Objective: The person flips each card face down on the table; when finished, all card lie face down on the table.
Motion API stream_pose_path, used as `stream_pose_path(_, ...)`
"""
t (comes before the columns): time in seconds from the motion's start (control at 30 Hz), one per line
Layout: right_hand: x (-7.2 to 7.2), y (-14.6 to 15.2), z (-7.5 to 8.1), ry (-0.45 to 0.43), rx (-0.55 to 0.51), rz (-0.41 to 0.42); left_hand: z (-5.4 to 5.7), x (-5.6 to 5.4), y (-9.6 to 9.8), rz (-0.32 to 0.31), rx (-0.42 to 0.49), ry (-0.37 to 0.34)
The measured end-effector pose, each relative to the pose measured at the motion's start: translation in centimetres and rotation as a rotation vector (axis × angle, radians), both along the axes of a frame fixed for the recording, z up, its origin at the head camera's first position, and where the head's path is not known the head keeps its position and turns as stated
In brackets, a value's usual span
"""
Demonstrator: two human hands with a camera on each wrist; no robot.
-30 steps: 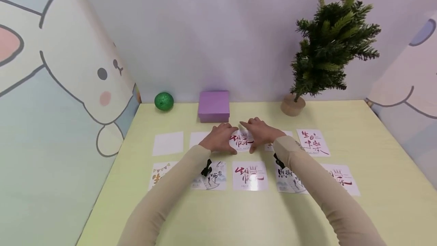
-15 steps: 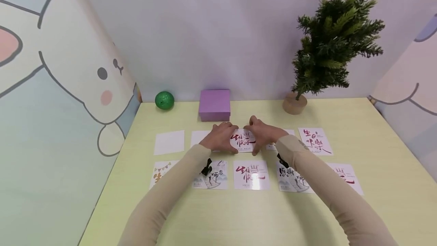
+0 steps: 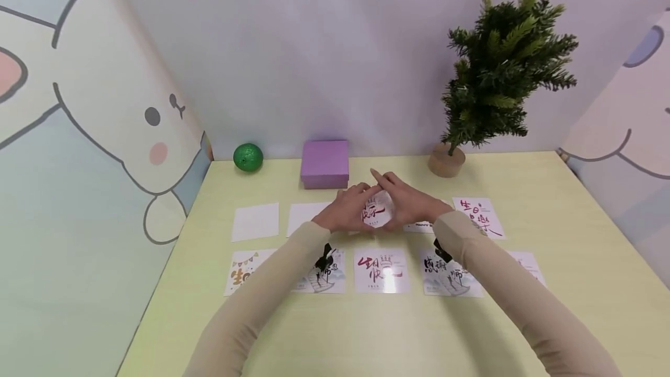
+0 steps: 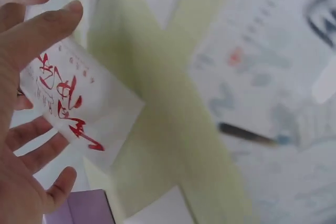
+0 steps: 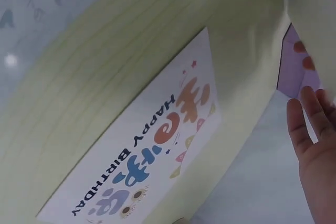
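Observation:
A white greeting card [image 3: 376, 212] with red brush lettering is raised and bowed between both hands in the head view. My left hand [image 3: 349, 212] grips its left side, with thumb and fingers at opposite edges. My right hand [image 3: 412, 203] holds the right side, forefinger reaching past the top edge. The left wrist view shows the lettered face of the card [image 4: 113, 100] slanting out of the left hand's grasp. In the right wrist view, the right hand's fingers [image 5: 315, 129] meet the pale back of the card [image 5: 317, 17]. A "Happy Birthday" card [image 5: 157, 135] lies below the right hand.
Two blank cards [image 3: 256, 221] lie at the back left and a red-lettered card [image 3: 478, 214] at the back right. A front row has several printed cards [image 3: 381, 266]. Behind stand a green ball [image 3: 248, 157], a purple box [image 3: 324, 163] and a small artificial tree [image 3: 505, 74].
Both hands have drawn closer together around the red-lettered card. It lay flat between them before and is now lifted and bent. More of the "Happy Birthday" card shows.

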State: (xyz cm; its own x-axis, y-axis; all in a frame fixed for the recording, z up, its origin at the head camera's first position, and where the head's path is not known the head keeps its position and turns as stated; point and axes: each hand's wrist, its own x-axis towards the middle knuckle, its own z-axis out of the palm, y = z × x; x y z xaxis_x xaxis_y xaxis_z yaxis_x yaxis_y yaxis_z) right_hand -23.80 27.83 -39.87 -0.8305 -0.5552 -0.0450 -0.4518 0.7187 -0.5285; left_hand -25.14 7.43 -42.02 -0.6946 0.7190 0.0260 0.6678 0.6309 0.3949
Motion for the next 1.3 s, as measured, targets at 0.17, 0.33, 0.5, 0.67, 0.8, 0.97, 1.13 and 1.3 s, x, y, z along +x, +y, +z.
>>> stream_pose_path(0.17, -0.6, 0.9, -0.5, -0.079, -0.207, -0.046, 1.1, -0.5, -0.5, 0.01, 0.149, -0.107)
stream_pose_path(0.33, -0.3, 0.4, -1.8, -0.17, -0.239, -0.079, 0.9, -0.8, -0.8, 0.005, 0.359, -0.22)
stream_pose_path(0.5, 0.1, -0.1, -2.7, -0.16, -0.253, -0.052, 0.4, -0.9, -1.4, 0.03, 0.497, -0.31)
stream_pose_path(0.67, 0.1, 0.4, -2.6, -0.01, -0.195, 0.007, 0.0, -0.9, -2.1, 0.095, 0.364, -0.229)
stream_pose_path(0.8, 0.1, 1.0, -2.4, 0.108, -0.082, 0.053, -0.3, -1.1, -2.4, 0.104, 0.152, -0.081)
stream_pose_path(0.97, 0.2, 1.1, -2.7, 0.129, 0.071, 0.063, -1.3, -1.3, -2.5, 0.07, -0.022, -0.046)
stream_pose_path(1.13, 0.6, 0.9, -3.3, 0.096, 0.171, 0.086, -1.9, -1.0, -2.5, 0.066, -0.114, -0.1)
stream_pose_path(1.3, 0.6, 1.1, -3.4, 0.117, 0.158, 0.092, -1.1, -0.9, -2.2, 0.074, -0.129, -0.096)
